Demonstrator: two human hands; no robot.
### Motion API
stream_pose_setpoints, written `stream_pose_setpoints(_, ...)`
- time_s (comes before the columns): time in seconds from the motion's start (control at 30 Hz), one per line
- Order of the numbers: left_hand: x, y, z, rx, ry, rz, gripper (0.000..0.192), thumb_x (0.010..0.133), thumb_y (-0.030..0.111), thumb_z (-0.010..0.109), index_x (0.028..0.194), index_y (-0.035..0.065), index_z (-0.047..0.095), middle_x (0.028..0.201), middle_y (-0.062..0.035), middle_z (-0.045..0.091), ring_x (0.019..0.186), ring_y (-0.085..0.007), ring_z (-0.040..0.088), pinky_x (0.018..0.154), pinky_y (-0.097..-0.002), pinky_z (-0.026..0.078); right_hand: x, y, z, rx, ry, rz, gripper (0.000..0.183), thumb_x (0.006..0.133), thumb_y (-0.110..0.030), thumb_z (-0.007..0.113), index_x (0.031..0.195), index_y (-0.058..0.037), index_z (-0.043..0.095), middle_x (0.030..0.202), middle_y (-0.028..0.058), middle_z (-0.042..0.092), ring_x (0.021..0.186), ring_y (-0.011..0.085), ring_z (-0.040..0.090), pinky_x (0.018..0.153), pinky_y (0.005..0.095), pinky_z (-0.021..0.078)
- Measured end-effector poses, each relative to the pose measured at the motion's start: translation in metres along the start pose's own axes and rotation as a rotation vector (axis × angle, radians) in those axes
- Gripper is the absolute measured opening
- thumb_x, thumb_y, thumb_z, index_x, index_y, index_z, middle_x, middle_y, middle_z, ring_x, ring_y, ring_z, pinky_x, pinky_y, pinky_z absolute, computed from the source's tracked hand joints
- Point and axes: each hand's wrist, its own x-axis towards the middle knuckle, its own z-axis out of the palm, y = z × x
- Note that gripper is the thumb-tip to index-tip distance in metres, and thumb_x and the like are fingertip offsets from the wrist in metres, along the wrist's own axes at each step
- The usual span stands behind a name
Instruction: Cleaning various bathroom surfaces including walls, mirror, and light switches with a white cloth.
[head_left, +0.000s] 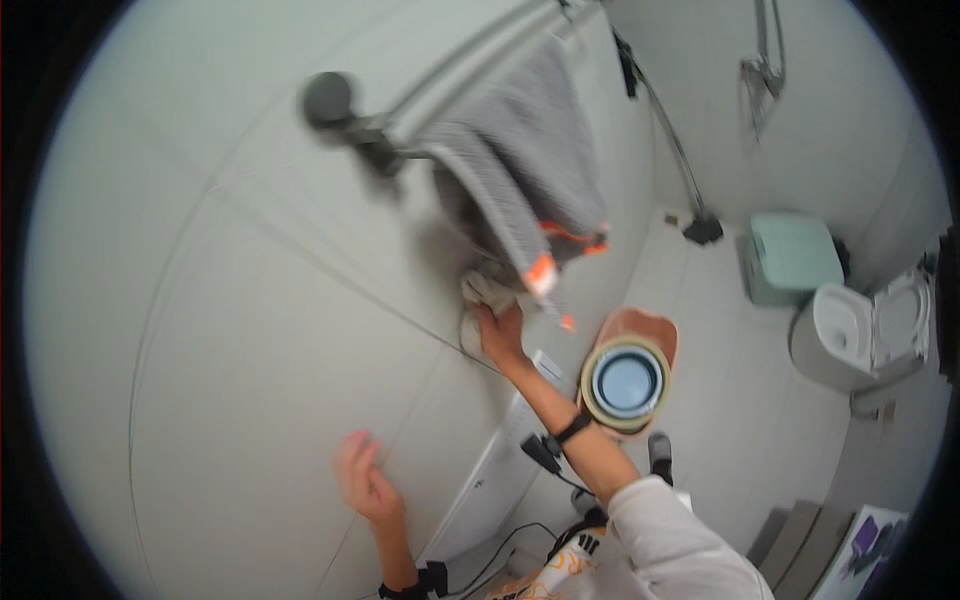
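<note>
My right hand (501, 330) grips a pale cloth (484, 292) and holds it against the light wall tile (285, 360), just below a hanging towel. The grey towel (532, 127) with orange edging hangs over a metal towel rail (450, 64) fixed to the wall. Lower on the left, my left hand (367, 476) is raised near the wall, its fingers loosely bent and blurred, with nothing in it. Part of the cloth is hidden behind my right hand's fingers.
Stacked basins (627, 381) rest on the floor below my right forearm. Beyond them stand a green lidded bin (795, 251) and a toilet (844, 334) with its lid up. A long-handled brush (703, 229) leans in the corner. A white panel (480, 480) stands along the wall.
</note>
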Motion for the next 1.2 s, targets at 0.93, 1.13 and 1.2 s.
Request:
stream_pose_setpoints(0.93, 0.077, 0.008, 0.231, -1.344, -0.250, -0.627, 0.056, 0.097, 0.027, 0.045, 0.144, -0.0019, 0.034, 0.143, -0.0188, 0.044, 0.127, -0.0311, 0.048, 0.105, -0.0396, 0.041, 0.049, 0.146, -0.091, 0.119, 0.257, 0.191, 0.060, 0.079, -0.010, 0.068, 0.134, -0.0008, 0.045, 0.135, 0.0217, 0.051, 0.124, 0.0386, 0.050, 0.101, 0.0424, 0.0422)
stream_pose_setpoints(1.13, 0.080, 0.018, 0.271, -0.923, -0.236, -0.673, 0.058, 0.096, 0.028, 0.046, 0.144, -0.0020, 0.033, 0.144, -0.0193, 0.043, 0.128, -0.0318, 0.046, 0.105, -0.0396, 0.040, 0.034, 0.347, -0.181, 0.036, 0.473, 0.802, 0.036, 0.086, -0.021, 0.064, 0.113, 0.0026, 0.061, 0.103, 0.0204, 0.067, 0.096, 0.0345, 0.064, 0.084, 0.0422, 0.0485)
stream_pose_setpoints(1.2, 0.082, 0.020, 0.287, -0.795, -0.229, -0.688, 0.059, 0.096, 0.029, 0.047, 0.144, -0.0021, 0.033, 0.144, -0.0195, 0.043, 0.128, -0.0321, 0.046, 0.106, -0.0396, 0.040, 0.035, 0.394, -0.210, -0.012, 0.496, 0.931, 0.034, 0.086, -0.022, 0.064, 0.109, 0.0027, 0.063, 0.099, 0.0195, 0.069, 0.091, 0.0332, 0.065, 0.081, 0.0421, 0.0486)
